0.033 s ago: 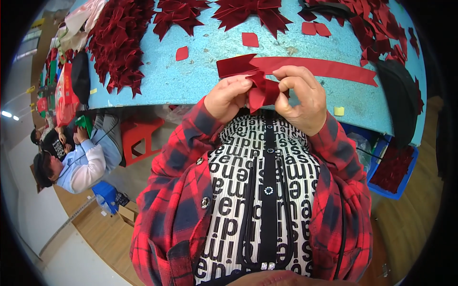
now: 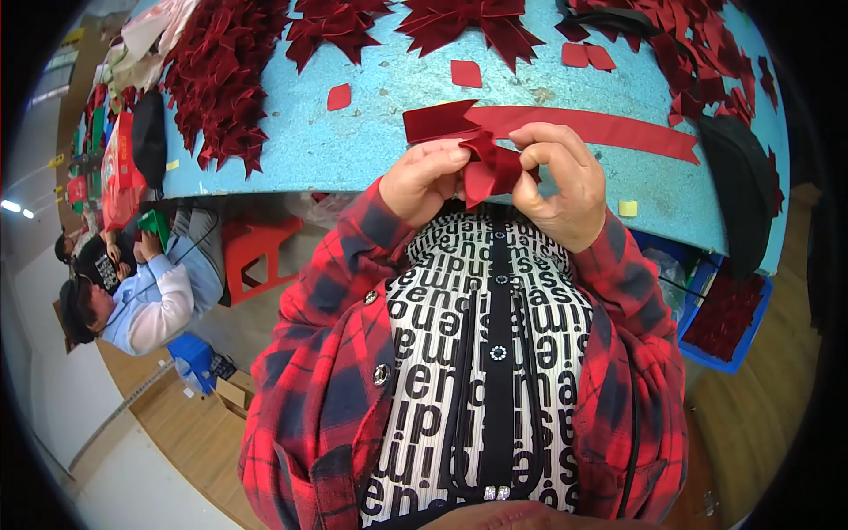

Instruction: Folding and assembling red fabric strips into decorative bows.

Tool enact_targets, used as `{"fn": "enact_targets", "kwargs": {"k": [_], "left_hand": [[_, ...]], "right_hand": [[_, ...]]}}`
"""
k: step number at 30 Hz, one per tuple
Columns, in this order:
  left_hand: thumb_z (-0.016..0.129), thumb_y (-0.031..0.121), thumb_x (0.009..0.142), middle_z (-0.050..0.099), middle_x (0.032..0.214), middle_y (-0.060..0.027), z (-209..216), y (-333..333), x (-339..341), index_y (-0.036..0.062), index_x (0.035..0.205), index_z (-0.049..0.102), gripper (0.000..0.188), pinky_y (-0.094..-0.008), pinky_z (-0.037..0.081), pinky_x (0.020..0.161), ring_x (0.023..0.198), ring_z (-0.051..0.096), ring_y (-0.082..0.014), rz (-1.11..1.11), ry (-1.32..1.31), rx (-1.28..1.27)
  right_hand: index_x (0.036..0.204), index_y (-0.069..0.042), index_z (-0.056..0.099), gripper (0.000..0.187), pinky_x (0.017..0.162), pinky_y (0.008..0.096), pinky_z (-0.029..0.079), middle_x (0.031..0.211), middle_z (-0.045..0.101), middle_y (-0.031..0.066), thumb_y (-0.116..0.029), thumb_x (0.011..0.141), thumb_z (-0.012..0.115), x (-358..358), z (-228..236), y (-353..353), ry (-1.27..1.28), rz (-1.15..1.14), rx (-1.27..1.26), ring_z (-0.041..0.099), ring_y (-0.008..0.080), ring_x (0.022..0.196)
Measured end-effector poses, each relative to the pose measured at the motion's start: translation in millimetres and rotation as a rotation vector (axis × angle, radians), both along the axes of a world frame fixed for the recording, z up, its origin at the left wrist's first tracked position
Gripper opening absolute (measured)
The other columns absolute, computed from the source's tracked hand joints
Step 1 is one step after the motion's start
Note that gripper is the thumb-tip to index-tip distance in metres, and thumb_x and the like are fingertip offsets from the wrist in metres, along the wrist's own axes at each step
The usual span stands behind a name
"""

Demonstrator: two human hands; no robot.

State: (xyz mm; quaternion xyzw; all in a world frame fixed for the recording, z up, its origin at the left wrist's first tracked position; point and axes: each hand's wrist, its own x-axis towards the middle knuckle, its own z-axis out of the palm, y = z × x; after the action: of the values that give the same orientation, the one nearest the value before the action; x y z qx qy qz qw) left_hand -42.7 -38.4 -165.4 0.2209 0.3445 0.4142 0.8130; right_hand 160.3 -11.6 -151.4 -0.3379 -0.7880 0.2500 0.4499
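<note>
A dark red velvet ribbon loop [image 2: 495, 170] is held just above the near edge of the worktop [image 2: 389, 79], roughly mid-length, its lighter red back partly showing. The left hand [image 2: 415, 181] has its thumb and index finger pressed together on the loop's left side. The right hand [image 2: 565, 181] curls thumb and index finger into a ring, their tips close together at the loop's right side; whether they grip it or only touch it, I cannot tell.

Right behind the hands lie a short velvet ribbon piece [image 2: 433, 124] and a long red ribbon strip [image 2: 609, 132] with a notched right end. Whether either joins the loop is hidden. Farther back are separate red patches with rounded corners [image 2: 465, 73], then velvet bows [image 2: 471, 26] along the far edge.

A heap of bows [image 2: 221, 79] covers the left part; loose ribbon pieces [image 2: 707, 53] crowd the far right corner. Black cloth [image 2: 740, 194] hangs over the right end, near a small yellow square [image 2: 628, 208] at the near edge. Below that end stands a blue crate [image 2: 707, 357] holding dark red material. At left, beyond a red stool [image 2: 256, 256], sits a co-worker [image 2: 159, 296] in light blue.
</note>
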Motion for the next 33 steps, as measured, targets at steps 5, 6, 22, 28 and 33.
{"fn": "enact_targets", "kwargs": {"k": [5,6,22,28,33], "left_hand": [[0.057,0.016,0.092,0.067,0.098,-0.0039,-6.2,-6.7,-30.4,0.0011,0.110,0.063,0.025,-0.0254,0.048,0.075,0.082,0.061,-0.0101,-0.041,-0.053,0.001],[0.057,0.016,0.092,0.067,0.098,-0.0039,-3.9,-8.4,-36.2,0.0011,0.110,0.063,0.025,-0.0254,0.048,0.075,0.082,0.061,-0.0101,-0.027,-0.057,0.004],[0.050,-0.001,0.084,0.068,0.095,-0.0041,3.5,-17.8,-95.2,-0.0046,0.107,0.064,0.027,-0.0217,0.047,0.075,0.079,0.061,-0.0072,-0.274,0.075,0.068],[0.055,-0.001,0.083,0.069,0.098,-0.0045,5.0,-22.0,-104.2,-0.0042,0.107,0.065,0.026,-0.0225,0.049,0.079,0.085,0.063,-0.0081,-0.341,0.001,0.003],[0.060,0.000,0.084,0.069,0.103,-0.0060,8.3,-27.1,-107.8,-0.0038,0.113,0.063,0.029,-0.0234,0.050,0.083,0.090,0.064,-0.0099,-0.361,0.012,0.021]], "right_hand": [[0.080,-0.003,0.053,0.021,0.065,0.0315,0.051,0.097,0.064,0.0108,0.007,0.063,0.062,-23.7,-0.7,-10.1,0.010,-0.009,0.012,0.063,0.0251,0.079],[0.080,-0.002,0.053,0.020,0.068,0.0320,0.052,0.097,0.064,0.0124,0.007,0.065,0.061,-27.9,1.3,-13.8,0.001,-0.002,-0.021,0.064,0.0261,0.081],[0.079,-0.002,0.052,0.021,0.068,0.0320,0.052,0.095,0.063,0.0137,0.008,0.063,0.060,-70.7,4.7,-33.5,-0.065,0.144,0.033,0.063,0.0260,0.080],[0.079,-0.002,0.053,0.021,0.066,0.0318,0.051,0.096,0.063,0.0135,0.008,0.062,0.060,-78.3,5.6,-38.1,-0.060,0.160,0.087,0.062,0.0260,0.081],[0.079,-0.002,0.053,0.021,0.065,0.0313,0.051,0.096,0.063,0.0135,0.007,0.062,0.061,-82.9,3.6,-43.0,-0.067,0.148,0.073,0.062,0.0261,0.081]]}}
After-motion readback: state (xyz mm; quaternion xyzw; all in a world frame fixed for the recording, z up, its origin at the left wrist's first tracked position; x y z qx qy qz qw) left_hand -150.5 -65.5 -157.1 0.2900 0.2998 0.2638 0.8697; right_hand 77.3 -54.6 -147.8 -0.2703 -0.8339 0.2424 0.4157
